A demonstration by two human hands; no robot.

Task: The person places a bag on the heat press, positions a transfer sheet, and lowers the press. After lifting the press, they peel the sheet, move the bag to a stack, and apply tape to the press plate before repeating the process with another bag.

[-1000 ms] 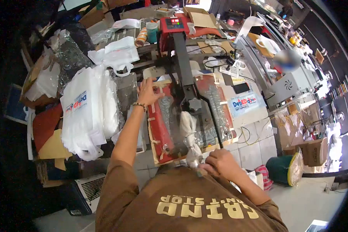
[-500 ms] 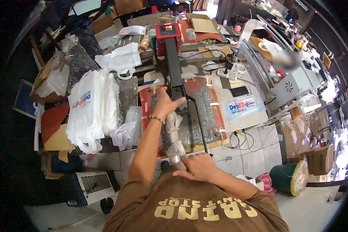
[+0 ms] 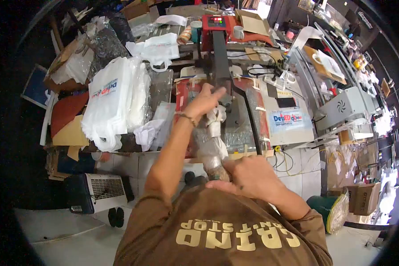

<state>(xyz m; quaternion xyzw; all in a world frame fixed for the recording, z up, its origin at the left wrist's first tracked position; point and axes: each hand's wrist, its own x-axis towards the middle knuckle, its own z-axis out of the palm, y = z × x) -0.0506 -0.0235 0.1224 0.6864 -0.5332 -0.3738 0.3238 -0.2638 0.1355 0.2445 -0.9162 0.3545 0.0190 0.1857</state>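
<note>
Head view shows us at the press (image 3: 220,51), and we judge the step in hand to be working its wrapped handle (image 3: 213,142). Our right hand (image 3: 257,175) is closed round the near end of that handle, thumb laid across the tip and fingers folded against its far side. Our left hand (image 3: 201,104) is ahead and to the left of it, thumb and forefinger spread apart close to the press's arm; whether the fingertips touch metal we cannot tell. The handle runs from our right hand forward to a spot just beside our left, over the plastic-covered plate (image 3: 237,137). Just right of the plate, beyond our right hand, a printed sheet (image 3: 288,120) lies flat with a phone (image 3: 287,102) behind it. Left of our left hand are crumpled white cloth (image 3: 145,133) and, farther left, a pile of white bags (image 3: 106,95). Whether anything lies under the plate is hidden from us. As we judge it, the next move calls for a firm, even pull or push with the right hand, and for the left fingers to keep clear of the hinge and any hot surface, since a slip could pinch or burn them.
</note>
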